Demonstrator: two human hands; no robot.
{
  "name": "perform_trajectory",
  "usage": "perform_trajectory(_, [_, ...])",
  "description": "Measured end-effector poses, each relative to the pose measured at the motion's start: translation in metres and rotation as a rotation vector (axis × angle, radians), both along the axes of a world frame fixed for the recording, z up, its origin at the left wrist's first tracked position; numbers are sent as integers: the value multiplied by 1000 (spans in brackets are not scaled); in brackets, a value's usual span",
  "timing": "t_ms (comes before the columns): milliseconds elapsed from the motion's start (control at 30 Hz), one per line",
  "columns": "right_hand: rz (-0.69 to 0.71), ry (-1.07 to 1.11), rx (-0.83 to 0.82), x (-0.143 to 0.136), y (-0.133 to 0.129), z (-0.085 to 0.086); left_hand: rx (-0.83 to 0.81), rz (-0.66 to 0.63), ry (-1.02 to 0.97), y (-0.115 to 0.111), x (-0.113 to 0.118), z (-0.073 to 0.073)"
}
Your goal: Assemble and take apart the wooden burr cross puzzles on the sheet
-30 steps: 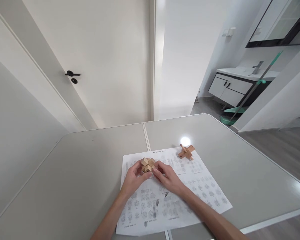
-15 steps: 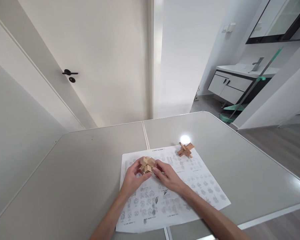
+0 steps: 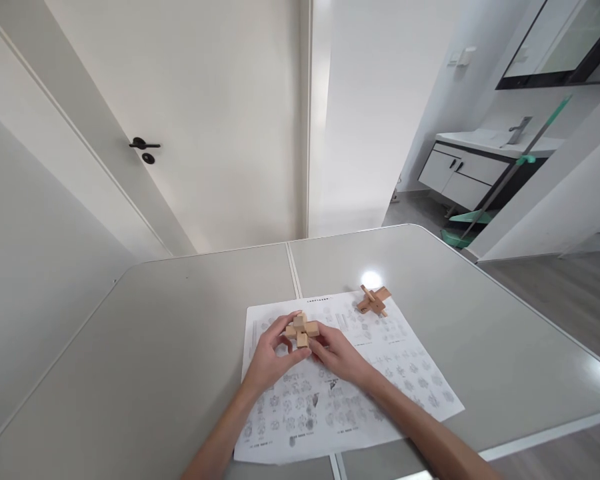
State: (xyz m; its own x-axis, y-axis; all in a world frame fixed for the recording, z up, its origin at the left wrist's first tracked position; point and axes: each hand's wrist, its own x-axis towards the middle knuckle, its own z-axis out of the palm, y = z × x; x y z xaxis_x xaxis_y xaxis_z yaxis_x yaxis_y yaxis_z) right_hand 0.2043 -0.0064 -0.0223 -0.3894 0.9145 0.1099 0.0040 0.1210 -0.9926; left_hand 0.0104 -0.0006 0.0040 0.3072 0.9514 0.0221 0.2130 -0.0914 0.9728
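Observation:
A pale wooden interlocking burr puzzle point(image 3: 302, 329) is held between both hands, above a printed sheet. My left hand point(image 3: 274, 357) is closed on its left side, the thumb at the lower front block and the index finger at the top block. From the right, my right hand point(image 3: 337, 352) grips the puzzle with thumb and fingers. Its far fingertips are hidden behind the wood. Beyond my right hand, a darker brown wooden puzzle point(image 3: 374, 301) of crossed pieces rests on the upper right of the printed sheet point(image 3: 380, 400).
The sheet, covered in small grey diagrams, lies on a grey table point(image 3: 180, 347) with a seam down its middle. A door point(image 3: 230, 120) stands past the far edge. At the back right are a washbasin cabinet point(image 3: 465, 170) and a green-handled dustpan point(image 3: 457, 238).
The pale puzzle has turned in my fingers, so its blocks now show as a cross around a raised top block. Both hands still hold it. The brown puzzle stays on the sheet.

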Motion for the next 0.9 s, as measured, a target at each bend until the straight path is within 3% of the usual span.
perform_trajectory(100, [-94,130,-135,0,5,0,22,71,30,1,2,-4])
perform_trajectory(300, [-315,667,-561,17,26,-8,25,205,44,6,3,-14])
perform_trajectory(600, [-428,827,-544,38,46,-31,24,182,66,6,4,-18])
perform_trajectory(733, [-440,837,-539,36,45,-27,14,185,90,6,4,-15])
perform_trajectory(900, [-353,756,-576,23,34,-14,25,176,112,6,5,-12])
